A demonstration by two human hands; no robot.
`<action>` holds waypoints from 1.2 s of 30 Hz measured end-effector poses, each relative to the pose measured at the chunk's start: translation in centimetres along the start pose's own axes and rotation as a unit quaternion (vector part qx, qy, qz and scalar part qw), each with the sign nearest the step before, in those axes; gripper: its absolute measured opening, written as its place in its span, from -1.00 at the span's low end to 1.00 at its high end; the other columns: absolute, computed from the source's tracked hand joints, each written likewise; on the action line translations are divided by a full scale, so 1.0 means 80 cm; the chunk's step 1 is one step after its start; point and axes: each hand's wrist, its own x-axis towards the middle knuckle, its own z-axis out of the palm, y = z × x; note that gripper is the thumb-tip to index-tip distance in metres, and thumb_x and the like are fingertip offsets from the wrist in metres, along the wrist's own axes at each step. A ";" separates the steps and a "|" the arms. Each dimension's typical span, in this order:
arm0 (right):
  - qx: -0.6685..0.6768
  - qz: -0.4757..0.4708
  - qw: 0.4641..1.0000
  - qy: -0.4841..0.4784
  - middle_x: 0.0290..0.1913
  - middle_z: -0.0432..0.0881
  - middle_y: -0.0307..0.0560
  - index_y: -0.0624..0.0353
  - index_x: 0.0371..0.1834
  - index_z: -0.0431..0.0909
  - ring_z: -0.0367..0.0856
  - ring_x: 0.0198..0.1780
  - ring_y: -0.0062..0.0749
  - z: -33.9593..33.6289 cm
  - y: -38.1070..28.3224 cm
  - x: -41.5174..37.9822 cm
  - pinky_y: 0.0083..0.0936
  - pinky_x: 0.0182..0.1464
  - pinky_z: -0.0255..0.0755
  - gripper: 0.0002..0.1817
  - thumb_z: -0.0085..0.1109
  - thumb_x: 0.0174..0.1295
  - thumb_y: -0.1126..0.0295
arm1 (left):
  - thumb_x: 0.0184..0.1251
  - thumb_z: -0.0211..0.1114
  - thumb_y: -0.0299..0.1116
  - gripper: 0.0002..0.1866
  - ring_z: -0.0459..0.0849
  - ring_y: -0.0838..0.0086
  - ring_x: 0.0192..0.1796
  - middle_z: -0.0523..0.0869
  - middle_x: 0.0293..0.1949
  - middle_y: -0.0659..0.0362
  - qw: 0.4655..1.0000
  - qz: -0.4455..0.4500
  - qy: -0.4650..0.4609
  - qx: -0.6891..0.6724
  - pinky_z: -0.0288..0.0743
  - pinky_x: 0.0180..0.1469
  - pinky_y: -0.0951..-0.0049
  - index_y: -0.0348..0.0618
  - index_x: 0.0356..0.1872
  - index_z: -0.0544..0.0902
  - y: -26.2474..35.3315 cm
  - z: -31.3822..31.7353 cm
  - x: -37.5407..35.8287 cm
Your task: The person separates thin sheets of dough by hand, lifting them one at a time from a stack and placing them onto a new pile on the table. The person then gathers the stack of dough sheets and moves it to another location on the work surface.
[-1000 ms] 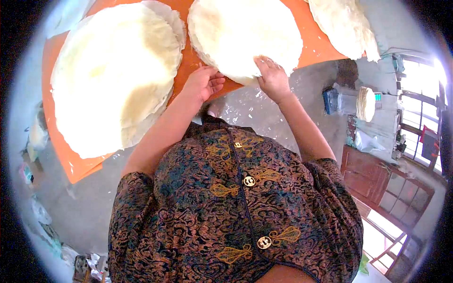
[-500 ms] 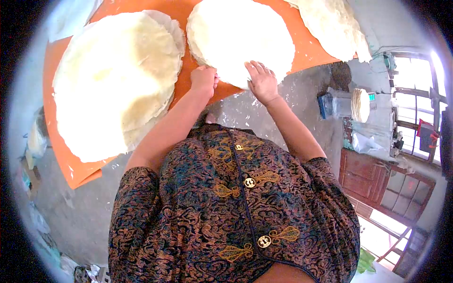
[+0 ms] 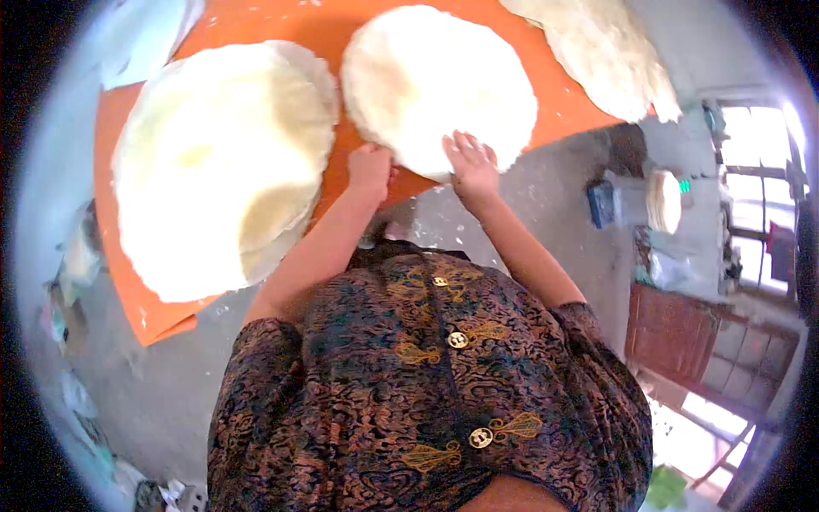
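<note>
A round stack of thin, pale flatbreads (image 3: 435,77) lies on the orange tabletop (image 3: 256,21) ahead of me. My right hand (image 3: 473,169) rests on its near edge, fingers stretched out flat over the top sheet. At the stack's near left edge, my left hand (image 3: 371,171) is closed with curled fingers; whatever is in them is hidden. Left of it, a larger stack of pale flatbreads (image 3: 217,171) spreads close to my left forearm, its sheets slightly offset.
More thin sheets (image 3: 601,60) hang over the table's far right edge. White cloth or plastic (image 3: 149,38) lies at the far left corner. Grey floor (image 3: 529,222) shows below the table. To the right stand a pale round stack (image 3: 664,201) and a brown wooden cabinet (image 3: 671,331).
The whole view has shifted slightly, with the table and stacks now lower in it. Both hands stay at the near edge of the right stack.
</note>
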 end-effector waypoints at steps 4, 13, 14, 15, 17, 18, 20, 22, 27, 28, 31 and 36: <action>0.047 0.001 0.999 -0.021 0.24 0.24 0.07 0.07 0.22 0.21 0.17 0.27 -0.10 0.002 -0.014 -0.006 -0.02 0.21 0.05 -0.30 0.17 -0.12 0.38 | 0.14 0.07 -0.39 -0.84 0.53 0.44 -0.60 0.56 -0.46 0.10 0.994 -0.058 -0.085 -0.019 0.37 -0.64 0.49 -0.24 -0.28 0.46 0.010 -0.047 -0.033; 0.292 -0.231 0.925 -0.072 0.19 0.25 0.19 0.21 0.18 0.23 0.23 0.20 0.03 -0.032 -0.180 0.107 -0.18 0.21 0.10 -0.32 0.20 -0.02 0.19 | 0.20 0.09 -0.31 -0.85 0.53 0.56 -0.54 0.62 -0.45 0.22 0.990 -0.017 0.092 -0.106 0.40 -0.51 0.58 -0.16 -0.33 0.52 0.005 -0.209 -0.177; 0.300 -0.247 0.917 -0.095 0.19 0.25 0.20 0.21 0.19 0.23 0.24 0.20 0.04 -0.027 -0.206 0.113 -0.18 0.21 0.09 -0.32 0.20 -0.01 0.18 | 0.20 0.08 -0.34 -0.87 0.53 0.56 -0.48 0.62 -0.44 0.20 0.972 0.013 0.209 -0.105 0.41 -0.45 0.54 -0.16 -0.33 0.52 0.005 -0.228 -0.186; 0.306 -0.288 0.903 -0.094 0.20 0.25 0.20 0.20 0.18 0.23 0.23 0.20 0.03 -0.026 -0.233 0.117 -0.17 0.21 0.09 -0.32 0.20 -0.02 0.17 | 0.21 0.08 -0.36 -0.88 0.52 0.56 -0.42 0.61 -0.41 0.20 0.945 0.061 0.287 -0.142 0.41 -0.41 0.50 -0.15 -0.36 0.53 0.000 -0.250 -0.192; 0.312 -0.365 0.872 -0.091 0.21 0.23 0.20 0.18 0.18 0.24 0.21 0.22 0.02 -0.029 -0.280 0.118 -0.16 0.22 0.08 -0.31 0.20 -0.03 0.15 | 0.17 0.12 -0.41 -0.87 0.53 0.52 -0.40 0.58 -0.39 0.17 0.916 0.083 0.340 -0.195 0.43 -0.39 0.52 -0.20 -0.27 0.47 -0.001 -0.280 -0.200; 0.293 -0.370 0.877 -0.093 0.19 0.24 0.18 0.18 0.16 0.26 0.20 0.22 0.01 -0.025 -0.297 0.115 -0.14 0.21 0.08 -0.31 0.22 -0.07 0.15 | 0.15 0.13 -0.44 -0.83 0.54 0.50 -0.39 0.57 -0.40 0.15 0.908 0.081 0.347 -0.221 0.44 -0.39 0.52 -0.22 -0.23 0.43 -0.002 -0.290 -0.201; 0.250 -0.381 0.885 -0.090 0.17 0.25 0.14 0.17 0.13 0.28 0.18 0.23 0.00 -0.010 -0.323 0.112 -0.12 0.20 0.07 -0.30 0.25 -0.14 0.16 | 0.14 0.13 -0.46 -0.78 0.57 0.46 -0.39 0.56 -0.41 0.13 0.915 0.043 0.278 -0.288 0.46 -0.40 0.52 -0.24 -0.18 0.39 -0.007 -0.298 -0.193; 0.237 -0.366 0.897 -0.071 0.13 0.27 0.15 0.18 0.08 0.31 0.18 0.23 -0.02 0.010 -0.333 0.108 -0.10 0.16 0.12 -0.34 0.25 -0.16 0.21 | 0.13 0.13 -0.47 -0.75 0.59 0.44 -0.40 0.56 -0.42 0.11 0.915 0.024 0.237 -0.326 0.47 -0.41 0.53 -0.25 -0.16 0.36 -0.014 -0.306 -0.181; 0.170 -0.358 0.908 -0.136 0.13 0.27 0.15 0.16 0.07 0.30 0.15 0.25 -0.02 -0.011 -0.343 0.103 -0.07 0.12 0.17 -0.36 0.25 -0.15 0.24 | 0.18 0.11 -0.42 -0.81 0.56 0.48 -0.55 0.58 -0.47 0.12 0.920 0.000 0.190 -0.343 0.42 -0.56 0.55 -0.23 -0.21 0.38 -0.023 -0.329 -0.159; 0.171 -0.354 0.907 -0.151 0.14 0.27 0.15 0.15 0.08 0.29 0.15 0.25 -0.03 -0.021 -0.345 0.101 -0.07 0.12 0.16 -0.36 0.24 -0.13 0.24 | 0.19 0.10 -0.40 -0.82 0.55 0.50 -0.58 0.58 -0.49 0.13 0.924 -0.010 0.180 -0.336 0.40 -0.60 0.55 -0.23 -0.23 0.39 -0.021 -0.332 -0.156; 0.178 -0.338 0.915 -0.129 0.20 0.19 0.15 0.13 0.15 0.23 0.13 0.26 -0.02 -0.012 -0.349 0.095 -0.11 0.18 0.09 -0.34 0.19 -0.09 0.25 | 0.21 0.09 -0.36 -0.92 0.45 0.55 -0.59 0.59 -0.50 0.15 0.931 -0.058 0.149 -0.328 0.31 -0.56 0.59 -0.13 -0.36 0.43 -0.008 -0.341 -0.151; 0.209 -0.292 0.928 -0.098 0.15 0.28 0.08 0.12 0.13 0.27 0.20 0.23 -0.06 -0.010 -0.359 0.096 -0.16 0.17 0.13 -0.43 0.13 -0.02 0.29 | 0.23 0.12 -0.25 -0.82 0.50 0.52 -0.61 0.61 -0.49 0.14 0.949 -0.032 0.122 -0.288 0.38 -0.58 0.54 -0.16 -0.32 0.45 0.011 -0.338 -0.138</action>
